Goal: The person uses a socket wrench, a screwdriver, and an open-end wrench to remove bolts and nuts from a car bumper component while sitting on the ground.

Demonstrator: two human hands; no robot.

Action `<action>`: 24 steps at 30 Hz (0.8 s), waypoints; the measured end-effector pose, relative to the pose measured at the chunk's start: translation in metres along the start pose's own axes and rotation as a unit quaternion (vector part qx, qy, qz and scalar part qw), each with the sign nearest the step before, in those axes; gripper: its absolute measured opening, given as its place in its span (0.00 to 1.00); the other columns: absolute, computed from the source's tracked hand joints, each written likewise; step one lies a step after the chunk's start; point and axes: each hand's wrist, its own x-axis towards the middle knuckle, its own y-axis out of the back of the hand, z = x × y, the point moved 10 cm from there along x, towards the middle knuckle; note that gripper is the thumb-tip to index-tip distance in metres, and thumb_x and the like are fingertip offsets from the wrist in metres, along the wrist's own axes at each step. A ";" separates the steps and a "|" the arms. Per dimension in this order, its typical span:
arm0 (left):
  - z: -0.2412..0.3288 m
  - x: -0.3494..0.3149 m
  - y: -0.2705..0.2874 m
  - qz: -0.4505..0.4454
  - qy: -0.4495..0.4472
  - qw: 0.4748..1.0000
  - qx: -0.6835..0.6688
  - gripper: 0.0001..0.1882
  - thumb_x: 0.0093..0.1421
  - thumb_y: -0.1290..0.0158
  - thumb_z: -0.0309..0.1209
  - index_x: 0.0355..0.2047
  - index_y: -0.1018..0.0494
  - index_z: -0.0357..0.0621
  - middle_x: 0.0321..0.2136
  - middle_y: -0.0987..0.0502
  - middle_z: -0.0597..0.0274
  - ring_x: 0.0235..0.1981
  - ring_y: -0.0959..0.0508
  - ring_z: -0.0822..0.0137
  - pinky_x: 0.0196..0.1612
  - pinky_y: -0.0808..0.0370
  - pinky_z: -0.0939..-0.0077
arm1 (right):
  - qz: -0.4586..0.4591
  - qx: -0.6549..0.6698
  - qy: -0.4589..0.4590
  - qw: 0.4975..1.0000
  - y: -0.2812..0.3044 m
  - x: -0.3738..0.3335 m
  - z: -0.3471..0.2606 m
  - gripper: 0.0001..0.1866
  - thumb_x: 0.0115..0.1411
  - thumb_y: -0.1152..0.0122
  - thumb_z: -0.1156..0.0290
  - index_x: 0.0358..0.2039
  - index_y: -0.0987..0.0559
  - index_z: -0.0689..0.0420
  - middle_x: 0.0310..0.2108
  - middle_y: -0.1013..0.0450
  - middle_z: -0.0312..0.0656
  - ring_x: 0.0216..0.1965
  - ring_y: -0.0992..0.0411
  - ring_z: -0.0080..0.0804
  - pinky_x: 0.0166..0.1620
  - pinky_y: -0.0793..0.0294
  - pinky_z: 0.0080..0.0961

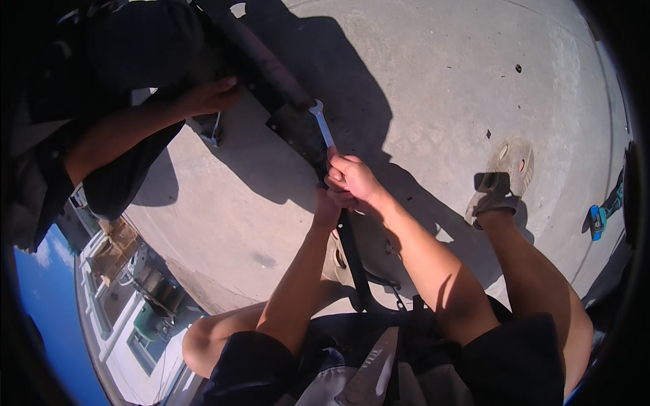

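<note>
My right hand [355,181] is closed round the lower part of a silver open-end wrench [322,127], whose jaw points away from me. Right beside it, my left hand [326,206] is closed on a long black metal bar [352,257]; the right hand partly covers its fingers. The bar slants from between my legs up to the far left, where a wider, dark flat plate [291,132] forms part of it. The wrench's jaw lies close to the bar's edge; whether they touch, I cannot tell.
Another person in dark clothes leans in at the left, a hand [215,96] near the bar's far part. A blue-and-black power tool [597,222] lies on the concrete [440,81] at the right. My shoe [504,176] stands right of the bar. Machinery [152,308] is at lower left.
</note>
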 end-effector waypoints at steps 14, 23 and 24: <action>0.004 -0.006 0.024 0.005 -0.035 0.997 0.072 0.12 0.62 0.48 0.29 0.23 0.29 0.36 0.14 0.27 0.60 0.11 0.27 0.67 0.15 0.33 0.74 | 0.007 0.033 0.097 0.995 0.017 0.001 -0.027 0.26 0.69 0.62 0.46 0.18 0.41 0.48 0.09 0.53 0.28 0.08 0.58 0.16 0.11 0.60 0.18; 0.008 -0.010 0.028 0.059 -0.061 0.996 0.026 0.09 0.61 0.49 0.31 0.27 0.28 0.37 0.21 0.25 0.60 0.18 0.24 0.70 0.16 0.31 0.73 | 0.036 0.079 0.117 0.989 -0.009 0.009 -0.013 0.24 0.70 0.58 0.54 0.18 0.41 0.50 0.09 0.50 0.29 0.08 0.56 0.16 0.11 0.60 0.18; -0.002 -0.008 0.035 0.087 -0.065 0.992 -0.070 0.10 0.61 0.49 0.31 0.27 0.28 0.37 0.19 0.25 0.60 0.16 0.25 0.69 0.16 0.32 0.72 | -0.017 -0.097 -0.004 0.995 -0.022 0.010 0.007 0.23 0.70 0.58 0.55 0.18 0.42 0.51 0.09 0.50 0.30 0.08 0.55 0.16 0.11 0.60 0.18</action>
